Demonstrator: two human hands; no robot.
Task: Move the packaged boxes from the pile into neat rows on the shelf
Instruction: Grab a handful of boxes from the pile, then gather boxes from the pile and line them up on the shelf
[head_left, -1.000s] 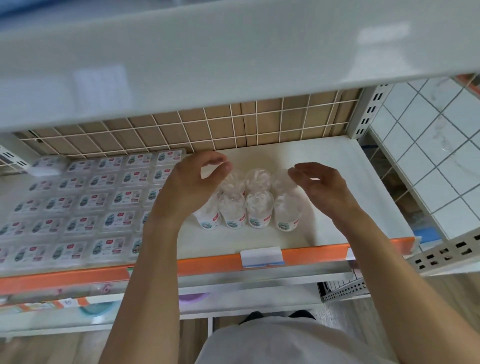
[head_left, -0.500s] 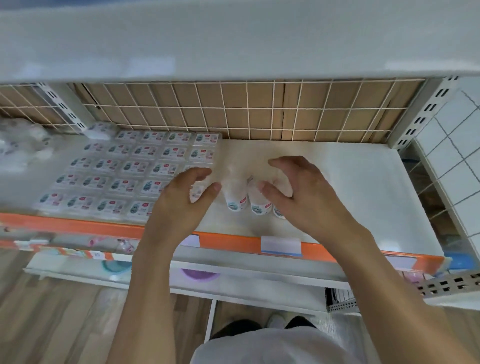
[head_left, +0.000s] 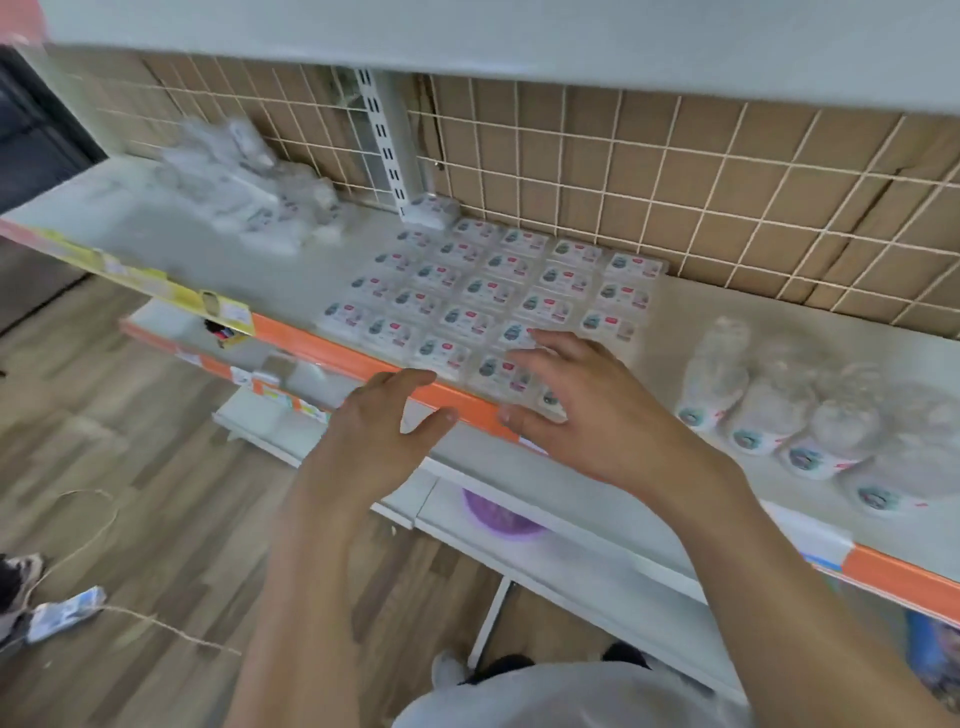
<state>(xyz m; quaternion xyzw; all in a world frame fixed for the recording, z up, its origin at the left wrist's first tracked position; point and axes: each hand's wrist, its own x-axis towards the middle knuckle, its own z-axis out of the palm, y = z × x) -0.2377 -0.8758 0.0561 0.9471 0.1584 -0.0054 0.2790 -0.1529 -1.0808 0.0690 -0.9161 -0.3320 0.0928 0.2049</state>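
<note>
Empty hands now off the jars — over boxes.

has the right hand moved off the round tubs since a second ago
Yes. The right hand has left the round tubs and now hovers to their left, over the flat boxes' front rows.

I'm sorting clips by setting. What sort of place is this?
Probably a shop aisle: a metal shelf with an orange price strip, a wire grid back panel, and identical packaged boxes laid in rows.
</note>
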